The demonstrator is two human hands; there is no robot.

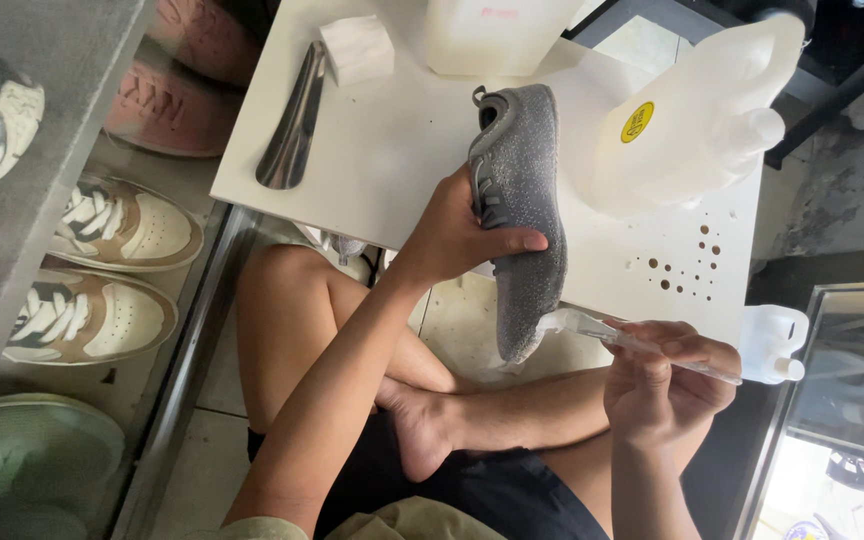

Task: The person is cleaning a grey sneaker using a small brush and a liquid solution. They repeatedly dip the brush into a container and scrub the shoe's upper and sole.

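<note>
Grey knit sneaker (522,210), gripped at its middle by the left hand (452,235) over the white table's (392,150) six-o'clock edge, tilts toe-down toward the clear-handled brush (612,335) clasped in the right hand (667,385).

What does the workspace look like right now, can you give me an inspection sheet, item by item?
Surface: white table, brown spots near one corner.
Job's things: grey knit shoe, clear-handled brush at its toe.
Clutter: metal shoehorn, white block, two white plastic jugs.
Grips: left hand holds the shoe; right hand holds the brush.
Cables: nothing seen.
Surroundings: sneakers on a shelf, tiled floor, glass case.
</note>
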